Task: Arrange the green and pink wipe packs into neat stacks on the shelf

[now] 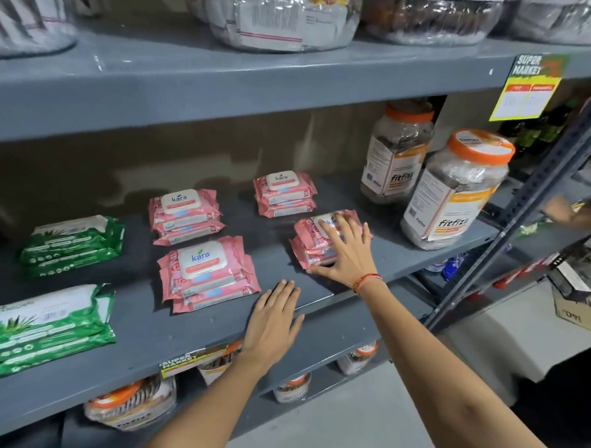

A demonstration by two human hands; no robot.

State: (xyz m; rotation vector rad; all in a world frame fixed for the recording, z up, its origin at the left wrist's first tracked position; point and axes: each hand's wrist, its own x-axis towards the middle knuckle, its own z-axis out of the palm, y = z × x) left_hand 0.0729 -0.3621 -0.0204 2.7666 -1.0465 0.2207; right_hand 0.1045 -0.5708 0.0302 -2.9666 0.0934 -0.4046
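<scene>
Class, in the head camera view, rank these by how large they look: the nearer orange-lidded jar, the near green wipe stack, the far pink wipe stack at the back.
1. Nearer orange-lidded jar
2. Near green wipe stack, though closeness to the camera enlarges it
3. Far pink wipe stack

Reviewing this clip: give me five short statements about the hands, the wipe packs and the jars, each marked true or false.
1. The right hand lies flat on a pink stack. True.
2. The left hand holds a green pack. False: it rests open on the bare shelf, holding nothing.
3. There are two green stacks, left of the pink ones. True.
4. The jars have blue lids. False: the lids are orange.
5. Pink packs form four separate stacks. True.
</scene>
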